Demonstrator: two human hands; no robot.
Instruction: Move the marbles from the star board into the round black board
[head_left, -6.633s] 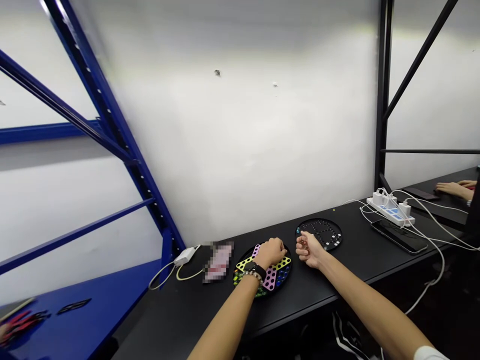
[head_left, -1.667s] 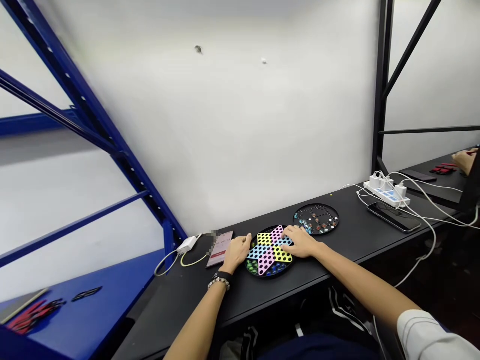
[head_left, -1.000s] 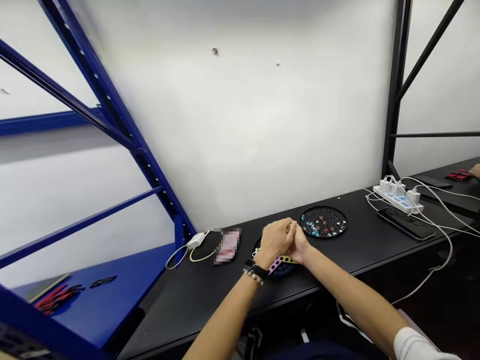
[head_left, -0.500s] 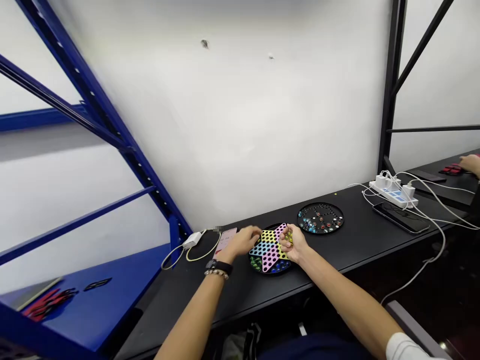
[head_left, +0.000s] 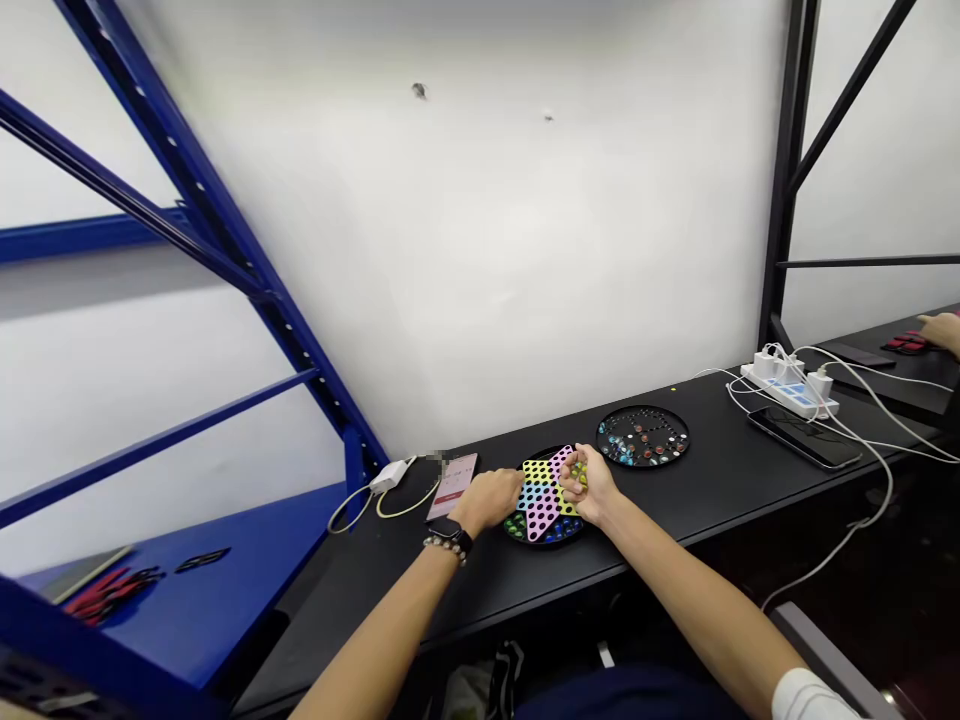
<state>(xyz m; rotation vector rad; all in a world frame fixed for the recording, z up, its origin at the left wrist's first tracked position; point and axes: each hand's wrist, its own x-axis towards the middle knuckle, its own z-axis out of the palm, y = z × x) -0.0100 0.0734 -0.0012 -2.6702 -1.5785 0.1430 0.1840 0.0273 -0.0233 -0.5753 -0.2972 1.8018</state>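
A round black Chinese checkers board (head_left: 543, 512) lies on the black table, its star of pink, yellow and blue points dotted with holes. Green and blue marbles (head_left: 558, 531) fill the pockets along its near rim. My right hand (head_left: 595, 487) is over the board's right side, palm turned up and fingers curled around yellow marbles (head_left: 579, 472). At the board's left side is my left hand (head_left: 495, 498), back up, with its fingers bent in together. Its fingertips reach the edge of the star, and whatever they hold is hidden.
Behind to the right sits a second round black tray (head_left: 643, 437) with loose marbles. A phone (head_left: 453, 486) with a lit screen lies left of the board, near a white adapter (head_left: 391, 475). Farther right are a dark phone (head_left: 804, 437), a power strip (head_left: 789, 388) and another person's hand (head_left: 942, 330).
My left hand has lowered and turned at the board's left side, its fingers now tucked in. My right hand stays over the right side with the yellow marbles. The view has shifted slightly.
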